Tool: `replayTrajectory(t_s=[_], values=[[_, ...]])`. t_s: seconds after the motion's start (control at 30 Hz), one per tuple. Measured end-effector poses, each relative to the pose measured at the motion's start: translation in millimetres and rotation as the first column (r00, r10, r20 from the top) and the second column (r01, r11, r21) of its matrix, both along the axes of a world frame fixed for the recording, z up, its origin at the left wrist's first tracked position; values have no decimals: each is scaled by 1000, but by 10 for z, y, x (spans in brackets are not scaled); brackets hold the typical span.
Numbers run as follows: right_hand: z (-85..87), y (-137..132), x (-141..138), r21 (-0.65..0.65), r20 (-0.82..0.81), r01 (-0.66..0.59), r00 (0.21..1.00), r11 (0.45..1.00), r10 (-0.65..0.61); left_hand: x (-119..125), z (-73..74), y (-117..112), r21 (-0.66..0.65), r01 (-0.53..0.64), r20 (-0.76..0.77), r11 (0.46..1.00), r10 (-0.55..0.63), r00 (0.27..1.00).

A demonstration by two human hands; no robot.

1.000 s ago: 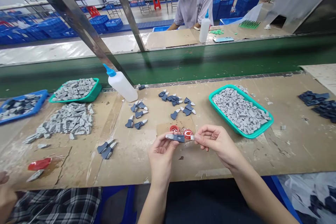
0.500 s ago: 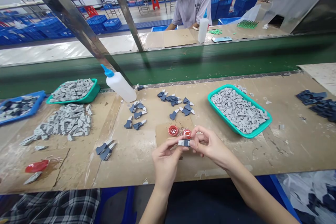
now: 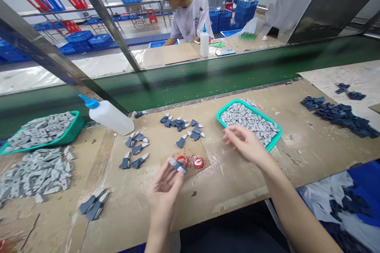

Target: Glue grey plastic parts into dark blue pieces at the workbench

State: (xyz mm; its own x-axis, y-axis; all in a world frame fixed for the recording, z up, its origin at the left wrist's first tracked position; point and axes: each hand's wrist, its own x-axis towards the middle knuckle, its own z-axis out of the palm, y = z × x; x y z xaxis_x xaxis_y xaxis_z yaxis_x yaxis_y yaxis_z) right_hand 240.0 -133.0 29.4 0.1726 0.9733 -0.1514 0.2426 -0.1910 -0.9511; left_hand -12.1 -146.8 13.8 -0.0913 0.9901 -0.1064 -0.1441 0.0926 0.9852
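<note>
My left hand (image 3: 164,189) pinches a small navy and grey plastic part (image 3: 178,165) between thumb and fingers, just in front of two red caps of shiny liquid (image 3: 198,162). Over the near left edge of a green tray (image 3: 221,118) hangs my right hand (image 3: 243,142), fingers loosely bent and apart, with nothing seen in them. Small grey plastic pieces (image 3: 247,118) fill that tray. Several joined navy and grey parts (image 3: 138,148) lie in a loose group beyond my left hand, and two more (image 3: 94,205) rest farther left.
At the left stand a second green tray (image 3: 77,124) of larger grey pieces and a heap of them (image 3: 38,174). A white squeeze bottle (image 3: 113,116) leans near the metal post. Navy pieces (image 3: 341,114) are piled at right. A co-worker (image 3: 190,16) sits beyond the green belt (image 3: 178,83).
My right hand has let go of the part and moved right to the green tray. My left hand keeps the part, now tilted. The view has swung to the right.
</note>
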Motion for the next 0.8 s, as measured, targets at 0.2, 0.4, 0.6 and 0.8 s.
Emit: replayTrajectory(t_s=[0.2,0.4,0.6,0.8], values=[[-241,425,652,85,638,198,742,976,-206,-835,-222,163,145,-258,-439,955,296,848],[-386,608,710,43,695,161,704,986,-146,-1255,-363,280,282,-19,-798,959,246,550],[-483,605,672,46,826,130,553,990,-111,-940,-107,513,387,221,-891,895,301,340],[-377,494,649,199,740,209,608,958,-286,-188,188,926,64,490,-965,869,-71,252]])
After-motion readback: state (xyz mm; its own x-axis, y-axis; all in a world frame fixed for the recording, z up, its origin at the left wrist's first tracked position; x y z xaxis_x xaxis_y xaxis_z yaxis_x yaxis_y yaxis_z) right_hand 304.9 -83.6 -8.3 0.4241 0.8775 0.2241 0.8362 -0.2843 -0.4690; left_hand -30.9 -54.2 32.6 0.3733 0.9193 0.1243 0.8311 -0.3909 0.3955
